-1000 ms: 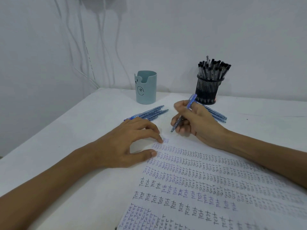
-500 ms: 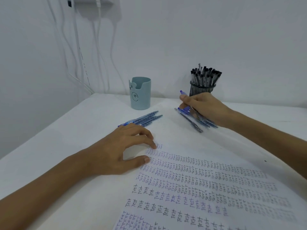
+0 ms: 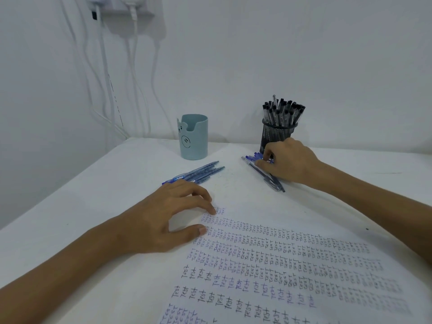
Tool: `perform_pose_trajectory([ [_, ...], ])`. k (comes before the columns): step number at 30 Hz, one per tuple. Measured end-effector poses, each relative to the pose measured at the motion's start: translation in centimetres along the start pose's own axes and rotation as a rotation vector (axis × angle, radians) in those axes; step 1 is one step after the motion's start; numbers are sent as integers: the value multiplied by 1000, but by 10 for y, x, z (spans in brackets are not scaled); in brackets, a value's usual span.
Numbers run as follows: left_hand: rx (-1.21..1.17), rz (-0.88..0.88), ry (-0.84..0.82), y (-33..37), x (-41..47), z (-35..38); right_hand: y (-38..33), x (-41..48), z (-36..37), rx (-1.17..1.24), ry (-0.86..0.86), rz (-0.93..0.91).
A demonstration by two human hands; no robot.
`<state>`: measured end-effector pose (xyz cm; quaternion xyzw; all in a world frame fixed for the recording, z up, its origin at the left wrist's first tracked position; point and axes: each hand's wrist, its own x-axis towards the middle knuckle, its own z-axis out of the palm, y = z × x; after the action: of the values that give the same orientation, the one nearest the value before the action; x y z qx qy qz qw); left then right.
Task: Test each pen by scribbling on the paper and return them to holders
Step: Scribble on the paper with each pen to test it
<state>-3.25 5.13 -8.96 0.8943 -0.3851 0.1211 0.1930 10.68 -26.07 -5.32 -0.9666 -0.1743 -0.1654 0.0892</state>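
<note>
In the head view, the right hand (image 3: pixel 288 162) lies on the loose pens (image 3: pixel 266 177) just before the mesh holder (image 3: pixel 275 134), fingers bent down onto them. Whether they pinch one I cannot tell. The left hand (image 3: pixel 168 220), fingers spread, presses the paper (image 3: pixel 292 258). A careless grab could scatter that pile or knock the crammed holder, and the second pile (image 3: pixel 198 174) near the cup (image 3: pixel 194 139) looks alike, so tested and untested pens may get mixed.

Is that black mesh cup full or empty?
Full: the black mesh cup is packed with black-capped pens sticking up above its rim.
</note>
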Motion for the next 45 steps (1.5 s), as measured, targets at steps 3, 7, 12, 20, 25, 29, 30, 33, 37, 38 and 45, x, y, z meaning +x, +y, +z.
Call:
perform_pose_trajectory([
  [3,15,4,-2,0,0,0,-6,-2,2,-55,74,-41],
  [7,23,8,10,0,0,0,-18,-6,3,-95,150,-113],
  [12,32,8,18,1,0,0,-41,-7,3,58,184,-401],
  [20,47,-33,134,-4,0,-3,-77,4,16,52,28,-711],
  [25,33,-68,170,-13,0,-3,-87,-1,23,55,-20,-803],
  [29,12,-95,197,-17,0,-2,-84,1,21,83,-14,-789],
  [30,10,-112,213,-18,0,-2,-83,1,19,68,-20,-786],
  [33,-29,-154,255,-21,0,-2,-82,-1,15,58,-27,-786],
  [37,-39,-167,248,-23,0,-1,-84,-3,17,72,-44,-861],
  [38,-37,-171,246,-23,0,0,-84,-3,18,65,-41,-877],
  [45,-68,-234,251,-22,-1,-1,-75,-8,8,59,-37,-766],
])
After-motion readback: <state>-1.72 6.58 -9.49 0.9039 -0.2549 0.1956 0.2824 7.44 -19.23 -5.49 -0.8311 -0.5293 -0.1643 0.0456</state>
